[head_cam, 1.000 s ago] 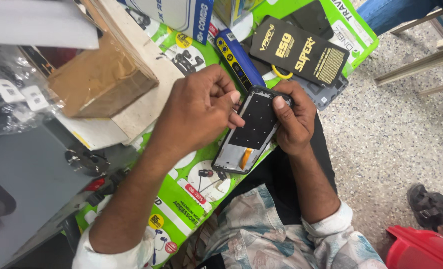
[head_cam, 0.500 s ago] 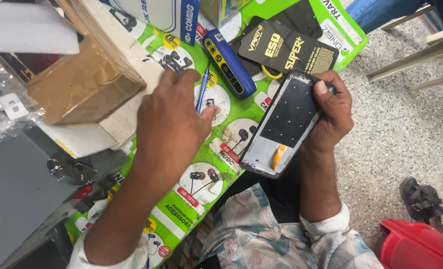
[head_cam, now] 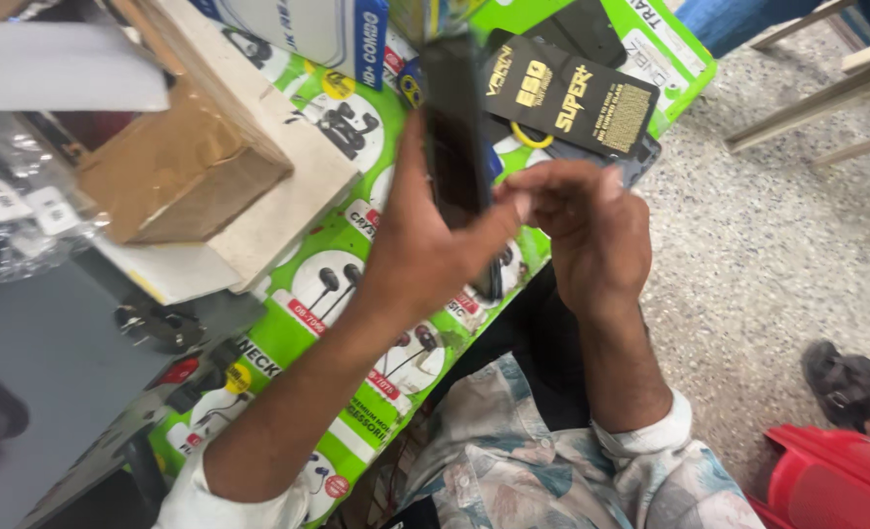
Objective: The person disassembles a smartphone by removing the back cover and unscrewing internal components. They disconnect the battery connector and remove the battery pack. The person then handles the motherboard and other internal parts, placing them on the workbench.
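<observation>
Sleeves of a pale patterned shirt fill the near edge of what I see, one forearm running up from the near left, the other from the near right. My left hand is closed around a dark slab-shaped phone, thumb toward the right hand, the device standing on edge and blurred, so I cannot make out its face. My right hand sits just beside it on the right, fingers curled inward with the tips at the phone's lower right edge; I cannot tell whether it grips anything. The phone hangs above the green printed sheet with earphone pictures that covers the table. To the near right, on the speckled floor, I see a red plastic object and a dark sandal. Left of the hands lies a brown cardboard box on a pale board, with clear plastic bags further left. Beyond the hands rests a black card with gold print, and at the far edge a white and blue box.
</observation>
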